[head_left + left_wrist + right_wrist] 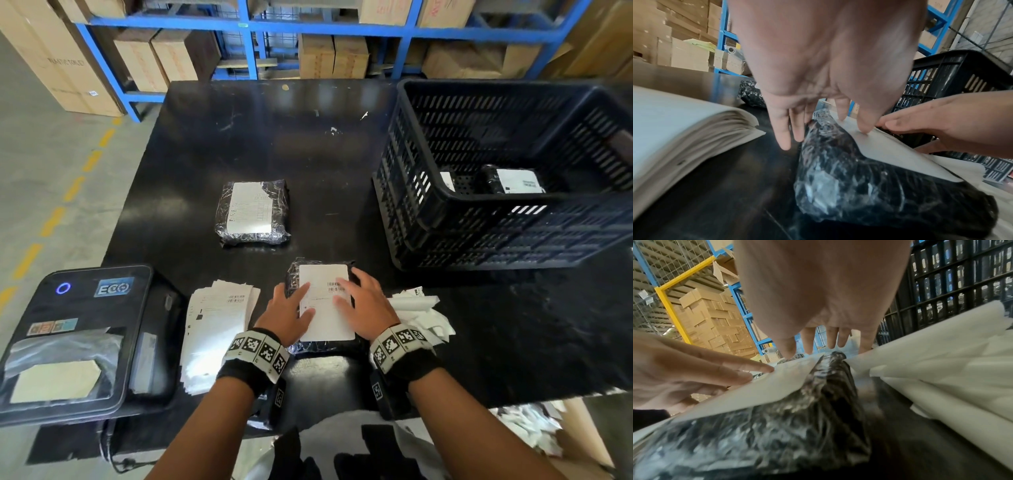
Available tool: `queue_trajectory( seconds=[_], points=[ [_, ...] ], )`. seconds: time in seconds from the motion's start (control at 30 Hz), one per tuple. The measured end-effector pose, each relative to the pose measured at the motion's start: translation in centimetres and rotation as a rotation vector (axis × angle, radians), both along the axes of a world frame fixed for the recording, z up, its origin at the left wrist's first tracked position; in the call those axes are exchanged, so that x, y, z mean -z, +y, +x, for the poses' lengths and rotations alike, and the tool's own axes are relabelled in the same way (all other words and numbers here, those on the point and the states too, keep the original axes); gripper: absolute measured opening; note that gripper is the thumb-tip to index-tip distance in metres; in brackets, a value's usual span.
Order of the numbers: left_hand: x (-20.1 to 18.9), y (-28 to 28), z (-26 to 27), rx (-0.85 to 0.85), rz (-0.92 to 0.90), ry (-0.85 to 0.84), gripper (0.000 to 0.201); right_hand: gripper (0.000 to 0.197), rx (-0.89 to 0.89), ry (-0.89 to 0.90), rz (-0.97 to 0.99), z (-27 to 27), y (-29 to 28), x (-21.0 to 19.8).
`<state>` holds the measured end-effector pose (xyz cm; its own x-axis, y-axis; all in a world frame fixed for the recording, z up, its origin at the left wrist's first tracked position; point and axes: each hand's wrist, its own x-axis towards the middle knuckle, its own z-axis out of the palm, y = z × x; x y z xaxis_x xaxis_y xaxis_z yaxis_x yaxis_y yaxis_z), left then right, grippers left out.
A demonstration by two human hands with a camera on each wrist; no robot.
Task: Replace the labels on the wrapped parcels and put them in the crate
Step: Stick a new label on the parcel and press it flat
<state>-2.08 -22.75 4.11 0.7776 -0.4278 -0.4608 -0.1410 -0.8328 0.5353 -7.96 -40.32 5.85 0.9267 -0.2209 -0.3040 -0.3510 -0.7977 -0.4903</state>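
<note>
A black wrapped parcel lies near the table's front edge with a white label laid across its top. My left hand presses flat on the label's left side, fingers straight. My right hand presses flat on its right side. In the left wrist view the left hand's fingertips sit on the label over the parcel. The right wrist view shows the same parcel and label. A second wrapped parcel with a torn label lies further back. The black crate stands at the right with labelled parcels inside.
A stack of white labels lies left of my hands. Crumpled white backing paper sits at the right. A black printer occupies the front left corner. Blue shelving with cardboard boxes stands behind the black table.
</note>
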Motion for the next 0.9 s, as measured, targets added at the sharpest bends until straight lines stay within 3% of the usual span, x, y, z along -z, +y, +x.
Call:
queue_trajectory(
  seconds=[0.1,0.23,0.43,0.67,0.9],
  points=[
    [0.2,0.7,-0.6,-0.001,-0.063,0.024,0.056,0.047,-0.009,0.026,-0.030,-1.2,0.8,0.2],
    [0.1,1.5,-1.7,-0.043,-0.109,0.040,0.057,0.037,0.143,-0.086,-0.039,-2.7,0.6,0.0],
    [0.2,1.6,-3.2,-0.090,-0.213,0.073,0.082,0.060,0.186,-0.046,0.051,-5.1,1.8,0.4],
    [1.0,3.0,-3.0,-0.122,-0.258,0.124,0.089,0.061,0.380,0.006,0.266,-7.0,0.4,1.1],
    [0.6,4.1,-3.4,-0.135,-0.269,0.172,0.078,0.049,0.448,0.141,0.418,-6.4,-0.3,1.7]
  ],
)
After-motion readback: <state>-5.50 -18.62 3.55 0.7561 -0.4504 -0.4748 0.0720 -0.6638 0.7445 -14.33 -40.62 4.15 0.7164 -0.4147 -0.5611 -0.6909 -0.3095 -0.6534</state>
